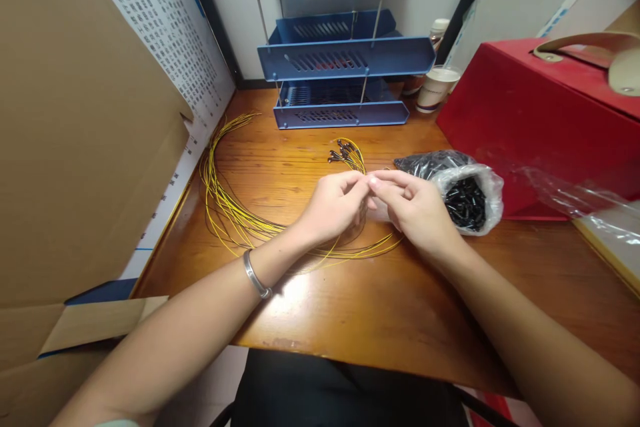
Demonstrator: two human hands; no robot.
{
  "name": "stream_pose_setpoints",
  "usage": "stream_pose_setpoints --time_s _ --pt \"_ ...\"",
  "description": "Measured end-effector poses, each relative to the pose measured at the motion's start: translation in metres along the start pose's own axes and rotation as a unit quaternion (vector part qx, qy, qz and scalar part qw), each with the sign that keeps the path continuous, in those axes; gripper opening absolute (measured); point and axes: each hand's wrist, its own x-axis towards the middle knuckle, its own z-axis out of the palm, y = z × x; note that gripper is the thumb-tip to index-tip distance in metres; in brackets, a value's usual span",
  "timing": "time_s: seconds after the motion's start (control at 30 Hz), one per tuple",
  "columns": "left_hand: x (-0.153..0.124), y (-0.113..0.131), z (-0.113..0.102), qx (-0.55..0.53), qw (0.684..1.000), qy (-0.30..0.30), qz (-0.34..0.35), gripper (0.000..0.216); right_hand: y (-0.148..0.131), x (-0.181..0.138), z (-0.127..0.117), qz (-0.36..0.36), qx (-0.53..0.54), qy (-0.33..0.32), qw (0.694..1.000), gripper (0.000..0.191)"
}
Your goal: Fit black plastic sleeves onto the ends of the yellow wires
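Observation:
My left hand (337, 205) and my right hand (419, 208) meet at the fingertips above the table, both pinched closed. A thin yellow wire (331, 250) rises toward my left hand and appears to be held in its fingers. Whatever sits between the right fingertips is too small to make out. Just beyond the fingers lies a cluster of dark-capped wire ends (345, 151). Long yellow and dark wires (220, 197) curve across the table at left and pass under my left wrist. Beside my right hand, an open clear plastic bag (493, 190) holds small black tubular pieces (465, 205).
A blue tiered file tray (345, 60) stands at the back, with a paper cup (436, 90) and a bottle (440, 30) beside it. On the right is a red box (540, 127) with a strap handle. Cardboard (90, 127) walls the left side of the wooden table (310, 320).

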Motion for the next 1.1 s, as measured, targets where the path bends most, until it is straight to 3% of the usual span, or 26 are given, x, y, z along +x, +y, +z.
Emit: stream_pose_setpoints --time_s 0.23,0.4,0.53,0.6,0.77,0.93,1.1 --pt "0.002 0.005 -0.001 -0.110 0.992 0.060 0.023 0.039 0.000 -0.006 0.009 0.017 0.044 -0.086 0.995 0.040" --pt "0.001 0.006 -0.001 -0.048 0.993 0.066 0.084 0.035 0.001 -0.006 0.009 0.002 -0.027 -0.102 0.994 0.027" --pt "0.004 0.006 -0.007 0.039 0.992 0.090 0.073 0.039 -0.002 -0.007 0.009 -0.011 -0.076 -0.087 0.993 0.025" --pt "0.005 0.007 -0.014 0.072 0.995 0.058 0.042 0.045 -0.003 -0.007 0.009 -0.016 -0.064 -0.079 0.995 0.025" --pt "0.005 0.011 -0.031 0.196 0.975 -0.102 -0.026 0.048 0.000 -0.005 0.008 -0.016 -0.031 -0.046 0.998 0.028" --pt "0.006 0.008 -0.039 0.154 0.962 -0.221 -0.040 0.042 0.008 -0.002 0.006 0.006 -0.006 -0.038 0.999 0.033" --pt "0.007 0.004 -0.042 0.175 0.945 -0.275 -0.040 0.045 0.006 -0.001 0.006 -0.012 -0.021 -0.022 0.999 0.032"
